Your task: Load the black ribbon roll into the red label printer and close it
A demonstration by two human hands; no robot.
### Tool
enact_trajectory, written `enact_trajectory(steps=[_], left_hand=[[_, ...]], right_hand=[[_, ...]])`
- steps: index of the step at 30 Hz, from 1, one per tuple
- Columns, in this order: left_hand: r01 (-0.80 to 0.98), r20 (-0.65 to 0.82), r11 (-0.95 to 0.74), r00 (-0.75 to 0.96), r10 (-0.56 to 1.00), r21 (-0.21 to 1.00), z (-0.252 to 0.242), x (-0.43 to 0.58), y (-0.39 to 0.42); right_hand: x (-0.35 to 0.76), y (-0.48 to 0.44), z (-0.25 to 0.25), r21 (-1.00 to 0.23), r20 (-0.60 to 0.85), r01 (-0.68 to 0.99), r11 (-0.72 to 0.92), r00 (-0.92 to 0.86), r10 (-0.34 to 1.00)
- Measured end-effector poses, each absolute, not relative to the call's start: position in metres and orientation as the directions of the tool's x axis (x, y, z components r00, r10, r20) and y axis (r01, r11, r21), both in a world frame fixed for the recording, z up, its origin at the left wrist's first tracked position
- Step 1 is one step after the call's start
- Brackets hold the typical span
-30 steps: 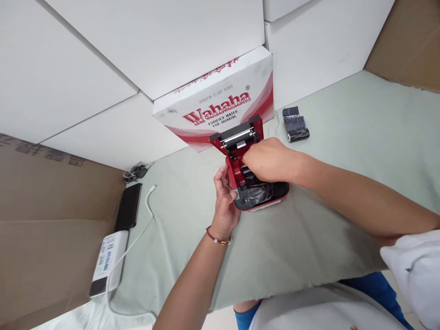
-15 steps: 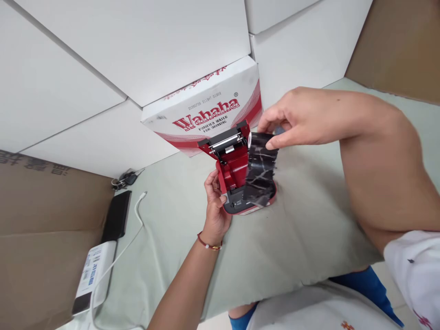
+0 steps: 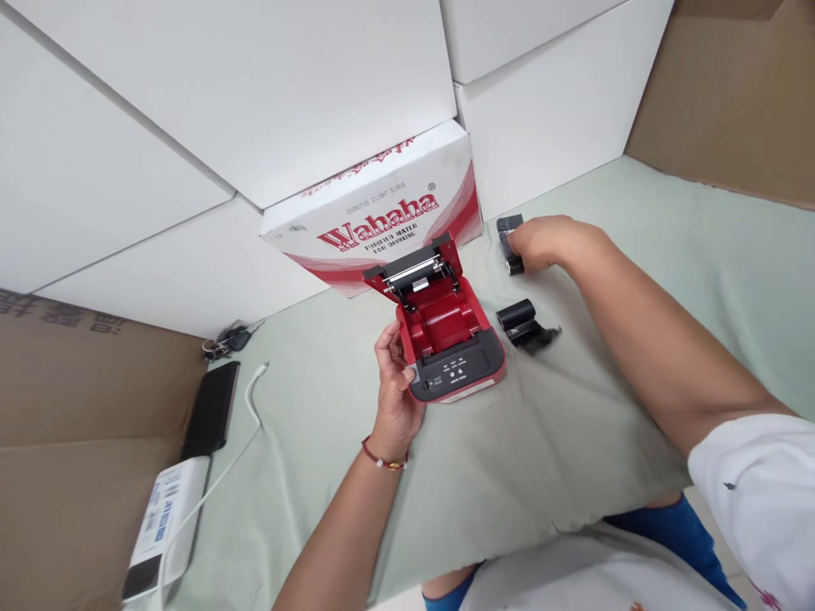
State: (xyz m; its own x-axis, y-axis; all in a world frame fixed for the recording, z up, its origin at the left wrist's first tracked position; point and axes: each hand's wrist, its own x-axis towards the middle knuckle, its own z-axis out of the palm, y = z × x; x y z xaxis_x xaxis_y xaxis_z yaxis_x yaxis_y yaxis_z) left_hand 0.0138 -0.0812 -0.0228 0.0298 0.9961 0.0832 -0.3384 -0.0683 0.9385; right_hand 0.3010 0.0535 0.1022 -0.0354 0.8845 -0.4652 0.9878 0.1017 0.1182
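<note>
A small red and black label printer (image 3: 455, 369) stands on the cloth with its lid (image 3: 417, 271) raised, and its red inner bay shows no roll inside. My left hand (image 3: 398, 382) is closed around the printer's left side, thumb on the front corner. To the right of the printer lies a black roll (image 3: 517, 314) with a loose dark strip (image 3: 538, 338) trailing from it, blurred. Farther back, my right hand (image 3: 548, 242) has its fingers closed at another black roll (image 3: 509, 231); the fingertips are partly hidden.
Behind the printer a white and red Wahaha carton (image 3: 382, 212) leans against white panels (image 3: 362, 85). At left lie keys (image 3: 235, 338), a black phone (image 3: 211, 407), a white power bank (image 3: 169, 518) and a white cable (image 3: 220, 479). Cardboard walls (image 3: 95, 382) flank both sides.
My right hand has let go of the black patterned roll, now lying right of the printer, and moved away to the rolls farther back. My left hand stays on the printer.
</note>
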Motion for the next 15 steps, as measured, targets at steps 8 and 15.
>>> enact_trajectory(steps=[8,15], left_hand=[[-0.364,0.067,-0.053,0.026,0.997,0.930,-0.018,0.016,-0.083],[-0.297,0.131,-0.120,0.018,0.991,0.947,-0.024,0.015,-0.082]], right_hand=[[0.314,0.047,0.125,-0.057,-0.388,0.970,0.236,-0.240,0.890],[0.334,-0.064,0.210,-0.566,0.224,0.557,0.608,-0.605,0.764]])
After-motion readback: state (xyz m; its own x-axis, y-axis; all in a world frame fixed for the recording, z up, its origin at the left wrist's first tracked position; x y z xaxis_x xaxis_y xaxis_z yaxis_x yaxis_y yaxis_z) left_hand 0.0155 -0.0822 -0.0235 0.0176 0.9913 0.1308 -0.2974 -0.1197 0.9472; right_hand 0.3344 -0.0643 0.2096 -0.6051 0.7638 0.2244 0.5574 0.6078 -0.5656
